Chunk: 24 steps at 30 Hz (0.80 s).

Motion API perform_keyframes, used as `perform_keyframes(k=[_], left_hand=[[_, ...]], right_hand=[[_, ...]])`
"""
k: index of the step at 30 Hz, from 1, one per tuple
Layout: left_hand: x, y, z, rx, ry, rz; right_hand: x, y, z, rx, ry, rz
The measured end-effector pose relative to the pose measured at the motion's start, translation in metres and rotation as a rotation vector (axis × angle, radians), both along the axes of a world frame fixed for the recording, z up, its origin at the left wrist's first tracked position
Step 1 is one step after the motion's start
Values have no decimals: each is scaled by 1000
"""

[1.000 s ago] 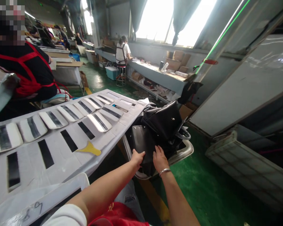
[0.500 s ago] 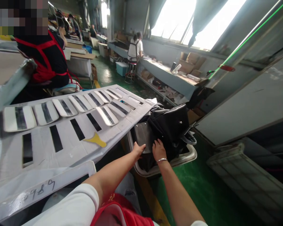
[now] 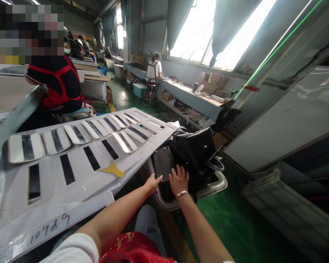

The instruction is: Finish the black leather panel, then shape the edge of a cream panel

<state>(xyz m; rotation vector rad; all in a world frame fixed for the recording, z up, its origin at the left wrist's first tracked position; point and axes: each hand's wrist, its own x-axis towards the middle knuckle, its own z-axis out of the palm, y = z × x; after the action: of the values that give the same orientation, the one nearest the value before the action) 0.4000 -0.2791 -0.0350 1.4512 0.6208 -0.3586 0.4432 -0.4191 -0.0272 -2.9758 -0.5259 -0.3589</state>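
A pile of black leather bags [image 3: 193,151] fills a white plastic bin [image 3: 218,184] on the floor in front of me. My left hand [image 3: 152,183] reaches to the near left side of the pile, fingers curled on a flat black bag piece [image 3: 162,164]. My right hand [image 3: 179,179], with a silver bracelet on the wrist, lies on the bags with its fingers spread and flat.
A long white work board [image 3: 79,171] with black strips, pale curved pieces and a yellow scraper [image 3: 113,170] runs to my left. A person in a red apron [image 3: 55,86] sits behind it. Another person [image 3: 152,71] stands at a far bench. The green floor [image 3: 230,223] lies to the right.
Both hands have stayed on the pile of bags and shifted a little. My right hand's fingers are now spread flat on top. The view has swung slightly.
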Motion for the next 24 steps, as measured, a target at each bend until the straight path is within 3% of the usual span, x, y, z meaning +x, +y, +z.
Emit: perform_keyframes(k=[3, 5, 9, 14, 18, 24], left_hand=[[-14, 14, 14, -4, 15, -21], [-27, 22, 24, 0, 6, -34], [-56, 35, 46, -21, -27, -71], [-103, 56, 67, -70, -89, -100], [-159, 85, 74, -81, -174, -80], [-272, 139, 99, -100, -263, 141]], right_hand=[[-20, 17, -7, -92, -65, 202], [-21, 23, -16, -126, -27, 248], [2, 22, -25, -170, 78, 211], [30, 20, -15, -222, 167, 158], [32, 30, 1, -266, 215, 127], [3, 49, 18, -228, 219, 120]])
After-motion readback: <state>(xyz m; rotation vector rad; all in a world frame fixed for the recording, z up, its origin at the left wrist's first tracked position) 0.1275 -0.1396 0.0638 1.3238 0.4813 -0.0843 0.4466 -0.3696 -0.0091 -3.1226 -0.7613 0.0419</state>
